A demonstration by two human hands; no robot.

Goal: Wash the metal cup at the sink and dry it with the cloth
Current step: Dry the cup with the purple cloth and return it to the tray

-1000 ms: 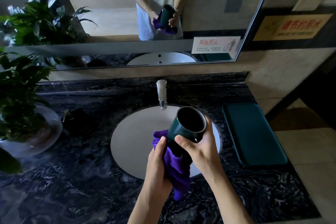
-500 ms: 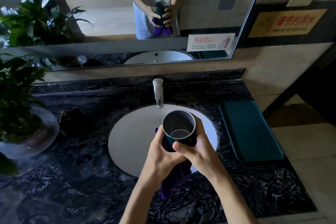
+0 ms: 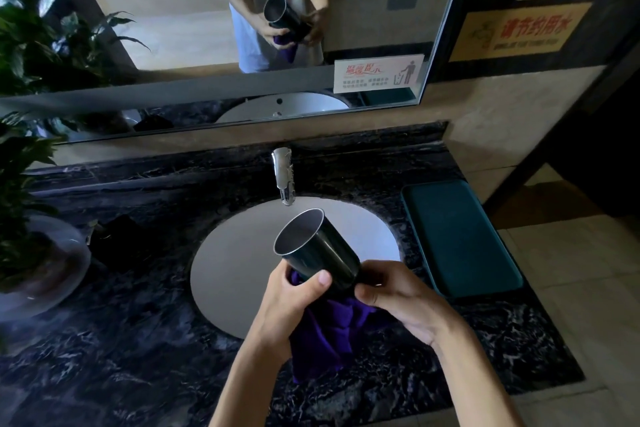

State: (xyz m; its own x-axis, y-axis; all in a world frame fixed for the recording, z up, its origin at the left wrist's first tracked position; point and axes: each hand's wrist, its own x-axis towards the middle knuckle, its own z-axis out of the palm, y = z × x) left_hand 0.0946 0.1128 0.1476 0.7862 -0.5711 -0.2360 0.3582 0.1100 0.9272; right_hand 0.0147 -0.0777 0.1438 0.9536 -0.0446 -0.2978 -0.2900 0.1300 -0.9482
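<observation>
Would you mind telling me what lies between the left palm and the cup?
In the head view, the purple cloth is bunched between the left hand and the underside of the cup, hanging below both hands.

Dark metal cup [image 3: 320, 253] is tilted over the sink [image 3: 221, 274], open mouth angled up and left, pale inside showing. Purple cloth [image 3: 325, 336] is bunched under its base and hangs down across the basin's front edge.
</observation>
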